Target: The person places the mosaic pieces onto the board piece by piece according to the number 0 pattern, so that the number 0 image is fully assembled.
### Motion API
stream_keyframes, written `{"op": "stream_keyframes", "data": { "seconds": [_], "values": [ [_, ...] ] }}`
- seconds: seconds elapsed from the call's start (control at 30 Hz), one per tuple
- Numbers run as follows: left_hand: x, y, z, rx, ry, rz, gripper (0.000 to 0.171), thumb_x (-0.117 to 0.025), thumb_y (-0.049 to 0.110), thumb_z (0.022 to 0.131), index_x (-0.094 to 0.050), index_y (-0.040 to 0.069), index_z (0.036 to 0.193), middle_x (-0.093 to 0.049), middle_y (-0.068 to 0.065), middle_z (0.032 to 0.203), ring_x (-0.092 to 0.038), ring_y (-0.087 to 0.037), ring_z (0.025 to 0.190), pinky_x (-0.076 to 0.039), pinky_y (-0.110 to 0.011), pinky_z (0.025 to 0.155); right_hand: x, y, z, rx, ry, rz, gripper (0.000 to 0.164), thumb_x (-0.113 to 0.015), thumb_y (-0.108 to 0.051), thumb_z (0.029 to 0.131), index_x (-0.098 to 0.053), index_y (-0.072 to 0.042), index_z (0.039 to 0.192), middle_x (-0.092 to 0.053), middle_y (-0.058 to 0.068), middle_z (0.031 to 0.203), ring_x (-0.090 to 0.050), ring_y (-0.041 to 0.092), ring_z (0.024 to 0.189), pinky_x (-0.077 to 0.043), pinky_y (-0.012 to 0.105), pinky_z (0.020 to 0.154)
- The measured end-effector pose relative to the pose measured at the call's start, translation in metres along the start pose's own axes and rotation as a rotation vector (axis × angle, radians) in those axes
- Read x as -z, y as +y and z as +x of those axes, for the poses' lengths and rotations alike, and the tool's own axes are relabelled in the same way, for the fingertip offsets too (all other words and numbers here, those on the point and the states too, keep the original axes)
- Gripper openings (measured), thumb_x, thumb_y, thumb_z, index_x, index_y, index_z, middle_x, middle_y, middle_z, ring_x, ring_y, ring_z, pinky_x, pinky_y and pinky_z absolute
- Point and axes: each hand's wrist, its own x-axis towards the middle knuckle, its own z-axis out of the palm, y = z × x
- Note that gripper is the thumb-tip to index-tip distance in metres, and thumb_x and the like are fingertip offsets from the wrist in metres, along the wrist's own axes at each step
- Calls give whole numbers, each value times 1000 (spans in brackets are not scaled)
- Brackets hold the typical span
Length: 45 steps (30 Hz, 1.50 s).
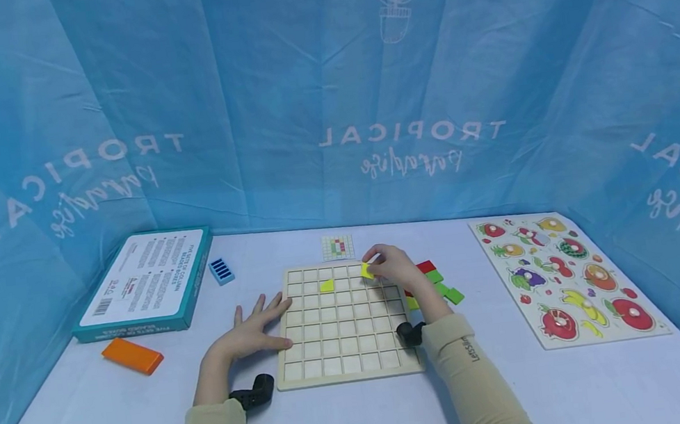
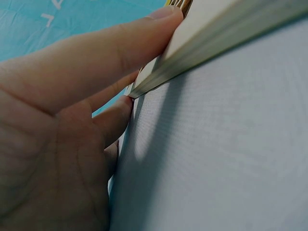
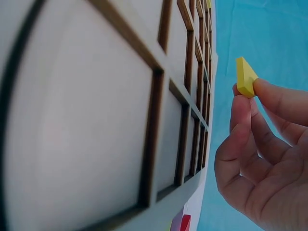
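Toward one o'clock on the gridded wooden board [image 1: 351, 364], the right hand [image 1: 393, 266] pinches a small yellow tile [image 3: 246, 78], its grip clamped on the piece between thumb and fingertips. From the right wrist, that tile shows apart from the board's surface. At nine o'clock, the left hand [image 1: 250, 335] lies with its grip apart, fingers spread and fairly straight; its thumb and fingertips touch the board's edge. Near eleven o'clock, another yellow piece [image 1: 327, 286] lies on the grid. Just beyond the far rim at twelve is a small pattern card [image 1: 337, 247] printed with a coloured grid. At two o'clock, partly hidden by the right forearm [image 1: 433, 301], a cluster of loose tiles [image 1: 433, 275] in red, green and yellow sits beside the board. Farther out at three, a fruit puzzle [image 1: 565, 282] lies flat. At ten, a small blue block [image 1: 221, 271] with dark slots rests near a teal box [image 1: 146, 279], which lies label up between nine and ten. An orange block [image 1: 132, 356] lies at nine, just beside that box. These things lie on a white-covered desk [image 1: 363, 419], with a blue printed curtain [image 1: 274, 72] hanging behind at twelve.
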Motion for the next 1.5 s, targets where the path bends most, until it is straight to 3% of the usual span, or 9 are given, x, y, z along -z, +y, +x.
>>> {"op": "stream_keyframes", "data": {
  "seconds": [0.57,1.03,1.5],
  "values": [
    [1,0,0,-2,-3,-7,91,-74,35,70,-29,8,145,-12,-16,153,10,-39,139,24,-57,103,-6,-7,1,1,-34,-39,14,-58,-9,88,-62,-9,100,-62,7,88,-58,20,76,-47,29,66],
    [1,0,0,-5,-6,-7,91,-74,35,71,-29,8,145,-11,-17,153,10,-39,139,25,-57,102,-11,-14,6,10,-107,-127,9,-61,-6,85,-65,-7,93,-60,6,88,-54,18,78,-47,27,66],
    [1,0,0,2,-2,-7,91,-74,36,71,-29,8,145,-12,-17,153,10,-39,139,24,-57,103,-16,-18,9,2,-122,-222,8,-61,-5,83,-67,-5,90,-60,6,85,-52,19,77,-45,26,64]
  ]
}}
